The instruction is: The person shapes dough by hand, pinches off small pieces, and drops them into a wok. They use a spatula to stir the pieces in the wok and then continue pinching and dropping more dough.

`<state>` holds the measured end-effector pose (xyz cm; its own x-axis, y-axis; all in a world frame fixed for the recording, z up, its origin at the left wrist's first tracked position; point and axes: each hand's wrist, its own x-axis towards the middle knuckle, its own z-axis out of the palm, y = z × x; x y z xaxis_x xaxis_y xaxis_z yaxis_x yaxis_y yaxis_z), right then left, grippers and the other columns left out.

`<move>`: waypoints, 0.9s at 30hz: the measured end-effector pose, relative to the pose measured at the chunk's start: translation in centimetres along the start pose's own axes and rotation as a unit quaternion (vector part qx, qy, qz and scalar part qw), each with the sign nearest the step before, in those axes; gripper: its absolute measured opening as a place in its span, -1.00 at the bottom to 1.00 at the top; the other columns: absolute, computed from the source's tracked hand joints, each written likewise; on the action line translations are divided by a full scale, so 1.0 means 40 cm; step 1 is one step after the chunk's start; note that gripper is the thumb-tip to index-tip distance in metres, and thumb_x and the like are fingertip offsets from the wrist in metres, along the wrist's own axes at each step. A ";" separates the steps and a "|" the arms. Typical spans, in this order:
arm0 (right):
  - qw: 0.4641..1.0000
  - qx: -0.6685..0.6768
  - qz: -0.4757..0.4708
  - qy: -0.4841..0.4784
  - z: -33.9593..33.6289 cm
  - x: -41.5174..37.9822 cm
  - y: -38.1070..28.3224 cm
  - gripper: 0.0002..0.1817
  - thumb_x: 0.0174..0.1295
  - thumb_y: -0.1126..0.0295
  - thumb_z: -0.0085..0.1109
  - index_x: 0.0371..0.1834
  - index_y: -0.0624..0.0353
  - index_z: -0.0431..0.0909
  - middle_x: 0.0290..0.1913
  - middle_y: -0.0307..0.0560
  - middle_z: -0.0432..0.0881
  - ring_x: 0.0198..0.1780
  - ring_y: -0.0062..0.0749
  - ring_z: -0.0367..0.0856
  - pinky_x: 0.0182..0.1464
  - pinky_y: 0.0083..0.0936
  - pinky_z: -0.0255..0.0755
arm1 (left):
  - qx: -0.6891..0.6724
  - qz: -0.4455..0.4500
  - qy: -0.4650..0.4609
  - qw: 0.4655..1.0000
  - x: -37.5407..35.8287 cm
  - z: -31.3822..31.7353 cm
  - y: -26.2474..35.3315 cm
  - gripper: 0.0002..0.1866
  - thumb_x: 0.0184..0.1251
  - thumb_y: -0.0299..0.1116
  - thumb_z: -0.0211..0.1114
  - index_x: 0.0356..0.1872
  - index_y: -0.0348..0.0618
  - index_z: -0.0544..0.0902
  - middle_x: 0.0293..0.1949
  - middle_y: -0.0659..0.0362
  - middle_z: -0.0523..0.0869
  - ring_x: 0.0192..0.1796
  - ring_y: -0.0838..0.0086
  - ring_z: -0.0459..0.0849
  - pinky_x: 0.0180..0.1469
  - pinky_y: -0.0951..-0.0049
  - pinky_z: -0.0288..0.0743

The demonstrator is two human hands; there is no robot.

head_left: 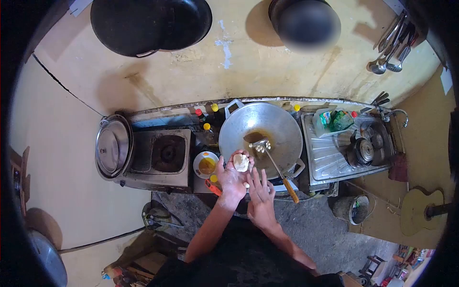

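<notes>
My left hand is turned palm up, dusted white, its fingers curled round a lump of pale dough. A small dough ball shows at the edge of that palm, beside my right hand. The right hand's fingers are stretched out and apart, pointing toward the wok. Just beyond both hands sits a large metal wok with some oil in its bottom. Inside it rests a ladle-like strainer with several small pale balls at its head; its wooden handle sticks out over the front rim.
Left of the wok are a plate with yellow liquid, bottles and a stove. An orange-handled tool lies near my left wrist. A steel sink with a kettle stands right. A bucket is on the floor.
</notes>
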<state>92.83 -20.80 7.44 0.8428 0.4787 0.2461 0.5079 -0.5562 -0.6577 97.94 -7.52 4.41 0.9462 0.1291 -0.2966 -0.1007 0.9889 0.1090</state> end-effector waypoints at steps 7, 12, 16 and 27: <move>0.999 -0.019 -0.028 -0.039 -0.005 0.030 -0.029 -0.14 -0.08 0.67 0.07 0.49 0.21 0.27 0.58 0.12 0.15 0.61 0.13 0.01 0.46 0.05 -0.11 | -0.010 -0.005 -0.021 1.000 0.026 -0.040 0.003 -0.33 0.45 0.16 -0.15 -0.04 -0.36 0.57 -0.13 -0.07 0.58 -0.06 0.11 0.55 0.10 0.18 0.47; 0.996 0.066 -0.060 -0.027 -0.003 0.000 -0.012 -0.18 -0.05 0.65 0.08 0.46 0.22 0.31 0.48 0.11 0.34 0.56 -0.02 0.19 0.44 -0.01 0.01 | -0.027 0.039 -0.023 0.999 0.062 -0.099 0.008 -0.35 0.44 0.16 -0.13 -0.08 -0.36 0.57 -0.17 -0.07 0.60 -0.10 0.14 0.55 0.04 0.19 0.45; 0.993 0.090 -0.072 -0.026 0.013 -0.004 -0.015 -0.21 -0.02 0.62 0.10 0.45 0.24 0.32 0.44 0.12 0.40 0.52 -0.07 0.28 0.42 -0.06 0.10 | -0.038 0.057 -0.005 0.998 0.084 -0.133 0.009 -0.36 0.43 0.15 -0.13 -0.11 -0.36 0.57 -0.21 -0.05 0.62 -0.14 0.17 0.56 0.01 0.19 0.43; 0.995 0.077 -0.055 -0.034 0.025 -0.007 -0.030 -0.19 -0.04 0.65 0.11 0.45 0.31 0.29 0.44 0.19 0.38 0.52 -0.03 0.27 0.40 -0.06 0.13 | -0.034 0.078 -0.039 0.996 0.090 -0.140 0.024 -0.40 0.46 0.11 -0.14 -0.14 -0.33 0.57 -0.21 -0.03 0.62 -0.13 0.18 0.57 0.02 0.17 0.43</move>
<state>91.82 -19.56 7.46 0.7672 0.5785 0.2770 0.5585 -0.3903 -0.7319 99.53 -5.70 -1.87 0.9382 0.2773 -0.2072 -0.2658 0.9605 0.0821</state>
